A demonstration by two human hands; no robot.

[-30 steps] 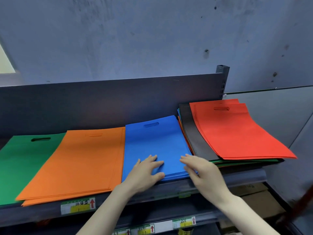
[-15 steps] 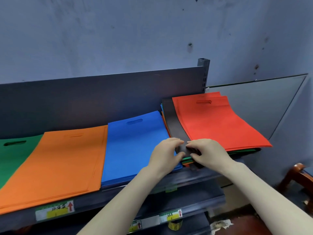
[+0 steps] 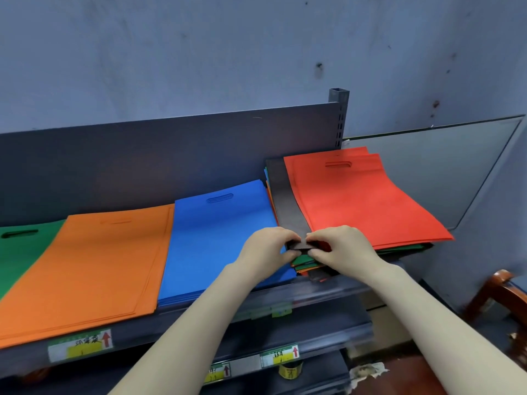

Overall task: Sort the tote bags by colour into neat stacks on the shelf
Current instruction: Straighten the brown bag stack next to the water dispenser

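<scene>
Black bag (image 3: 287, 203) lies in the mixed pile (image 3: 305, 262) at the shelf's (image 3: 328, 289) right end, long axis running away from me, partly under the red bags (image 3: 362, 195). My left hand (image 3: 265, 249) and right hand (image 3: 342, 249) both pinch its near edge, fingers curled, equally close.

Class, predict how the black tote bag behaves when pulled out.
The black bag looks floppy: its edge bends where the left hand and right hand pinch it. Likely light, being thin. It may drag the red bags lying on it.
</scene>
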